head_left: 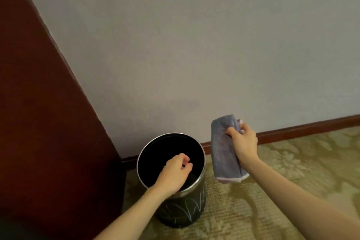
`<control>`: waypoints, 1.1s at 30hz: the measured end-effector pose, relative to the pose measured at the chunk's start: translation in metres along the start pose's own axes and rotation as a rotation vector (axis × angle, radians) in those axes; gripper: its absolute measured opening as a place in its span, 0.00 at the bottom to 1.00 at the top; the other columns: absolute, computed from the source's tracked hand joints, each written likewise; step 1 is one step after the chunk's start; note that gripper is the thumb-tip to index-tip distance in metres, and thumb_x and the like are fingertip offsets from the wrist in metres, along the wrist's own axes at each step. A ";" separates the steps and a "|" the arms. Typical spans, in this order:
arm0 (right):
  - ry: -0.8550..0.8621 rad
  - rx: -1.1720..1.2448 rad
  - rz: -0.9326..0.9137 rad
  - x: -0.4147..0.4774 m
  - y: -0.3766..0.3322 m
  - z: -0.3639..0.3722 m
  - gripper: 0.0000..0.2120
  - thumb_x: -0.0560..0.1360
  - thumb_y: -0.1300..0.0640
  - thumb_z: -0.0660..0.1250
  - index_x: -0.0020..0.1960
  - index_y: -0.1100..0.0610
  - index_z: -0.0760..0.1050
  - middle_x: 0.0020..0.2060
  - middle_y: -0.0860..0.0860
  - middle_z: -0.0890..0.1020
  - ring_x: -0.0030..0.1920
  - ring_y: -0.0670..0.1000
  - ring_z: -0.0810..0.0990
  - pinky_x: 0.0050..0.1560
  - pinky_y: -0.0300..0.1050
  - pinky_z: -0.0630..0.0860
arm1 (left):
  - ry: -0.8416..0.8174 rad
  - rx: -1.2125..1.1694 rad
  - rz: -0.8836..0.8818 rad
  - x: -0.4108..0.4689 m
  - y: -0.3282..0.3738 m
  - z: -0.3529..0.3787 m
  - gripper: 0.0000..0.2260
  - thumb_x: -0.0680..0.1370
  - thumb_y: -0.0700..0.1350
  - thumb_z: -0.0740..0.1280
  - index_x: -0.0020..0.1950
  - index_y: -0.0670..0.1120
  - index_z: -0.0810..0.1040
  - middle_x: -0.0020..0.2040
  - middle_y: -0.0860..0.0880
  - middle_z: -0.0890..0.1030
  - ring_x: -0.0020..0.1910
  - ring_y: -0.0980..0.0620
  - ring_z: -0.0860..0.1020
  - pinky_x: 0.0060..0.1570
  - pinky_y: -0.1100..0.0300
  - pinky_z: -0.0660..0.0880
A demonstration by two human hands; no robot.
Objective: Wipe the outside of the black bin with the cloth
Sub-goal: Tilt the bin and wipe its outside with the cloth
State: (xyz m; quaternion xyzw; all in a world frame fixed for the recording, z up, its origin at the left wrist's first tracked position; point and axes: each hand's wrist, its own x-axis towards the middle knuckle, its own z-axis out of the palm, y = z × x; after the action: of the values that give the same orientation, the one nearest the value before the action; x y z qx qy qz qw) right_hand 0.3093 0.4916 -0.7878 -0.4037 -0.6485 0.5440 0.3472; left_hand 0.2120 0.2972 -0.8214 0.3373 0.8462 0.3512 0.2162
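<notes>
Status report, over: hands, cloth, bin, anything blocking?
Left hand above black bin mouth, fingers curled, empty. Right hand grips folded cloth, off the bin. Bin tucked in corner: wall behind, brown panel at its left.

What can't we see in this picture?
Head view:
- Inside of the black bin: too dark, partly behind the left hand.
- Its far outside: hidden by its own rim.
- Whether the left hand pinches anything: its curled fingers hide that.
- Right edge of the cloth: covered by the right hand.
</notes>
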 end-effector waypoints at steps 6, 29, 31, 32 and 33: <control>0.081 -0.062 0.067 -0.022 0.071 -0.011 0.07 0.69 0.56 0.69 0.39 0.56 0.72 0.35 0.52 0.78 0.36 0.49 0.74 0.30 0.44 0.64 | 0.082 0.665 0.339 -0.024 -0.022 0.030 0.20 0.80 0.59 0.50 0.56 0.48 0.73 0.50 0.50 0.80 0.48 0.50 0.80 0.45 0.52 0.78; -0.023 -0.254 0.260 -0.073 0.190 -0.023 0.16 0.70 0.57 0.74 0.47 0.61 0.68 0.38 0.55 0.76 0.46 0.60 0.79 0.35 0.45 0.67 | 0.198 0.565 0.326 -0.041 -0.003 0.011 0.20 0.81 0.55 0.49 0.35 0.48 0.69 0.33 0.48 0.74 0.35 0.44 0.76 0.36 0.49 0.73; -0.062 -0.320 0.240 -0.070 0.185 -0.019 0.22 0.69 0.56 0.75 0.55 0.63 0.68 0.45 0.59 0.78 0.52 0.62 0.79 0.41 0.45 0.67 | 0.266 0.531 0.264 -0.032 0.001 -0.006 0.21 0.82 0.53 0.51 0.31 0.48 0.65 0.31 0.47 0.72 0.35 0.41 0.74 0.36 0.50 0.69; -0.074 -0.349 0.225 -0.068 0.180 -0.016 0.25 0.69 0.56 0.75 0.59 0.64 0.67 0.50 0.61 0.79 0.54 0.63 0.79 0.43 0.45 0.68 | 0.294 0.504 0.235 -0.029 0.002 -0.012 0.21 0.82 0.52 0.53 0.29 0.47 0.64 0.30 0.46 0.70 0.35 0.41 0.73 0.36 0.51 0.67; -0.081 -0.368 0.205 -0.066 0.175 -0.014 0.28 0.69 0.55 0.75 0.62 0.64 0.67 0.55 0.62 0.79 0.56 0.63 0.78 0.45 0.45 0.68 | 0.314 0.462 0.210 -0.026 0.003 -0.016 0.22 0.82 0.51 0.54 0.28 0.45 0.63 0.28 0.46 0.69 0.33 0.42 0.71 0.34 0.51 0.65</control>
State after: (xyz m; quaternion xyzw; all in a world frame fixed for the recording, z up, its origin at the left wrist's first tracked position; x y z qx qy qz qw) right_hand 0.3756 0.4520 -0.9586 -0.5021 -0.7056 0.4648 0.1842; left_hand 0.2210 0.2726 -0.8055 0.4049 0.8873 0.2177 -0.0375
